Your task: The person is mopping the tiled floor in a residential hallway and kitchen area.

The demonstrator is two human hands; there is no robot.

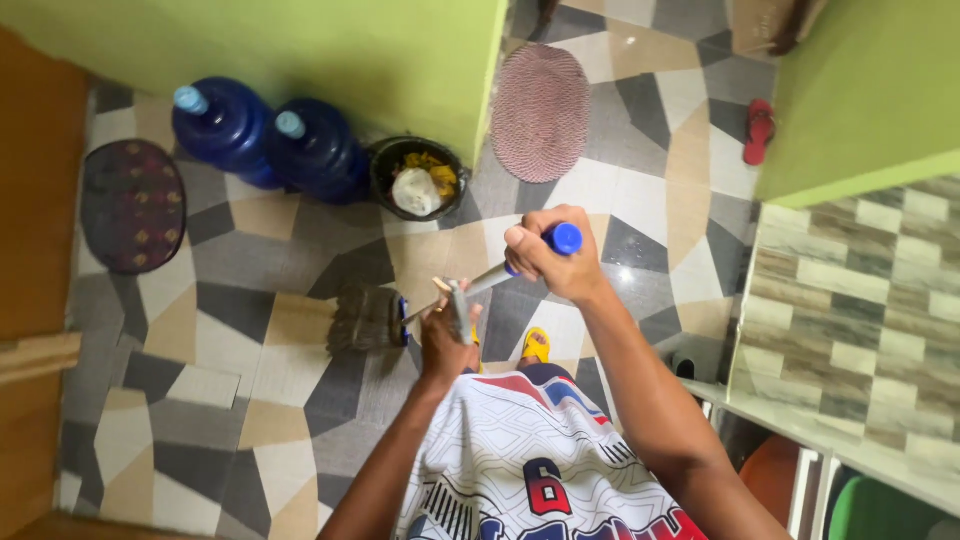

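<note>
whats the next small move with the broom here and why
Probably a short pull of the broom head across the floor tiles toward the feet. The right hand grips the blue-capped top of the handle and the left hand holds it lower down, with the bristles already resting on the tiles, well short of the bin.

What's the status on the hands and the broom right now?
Right hand gripping the blue-capped broom handle top. Left hand clamped lower on the handle. Broom head on the tiled floor. Bin and water bottles stand beyond.
</note>
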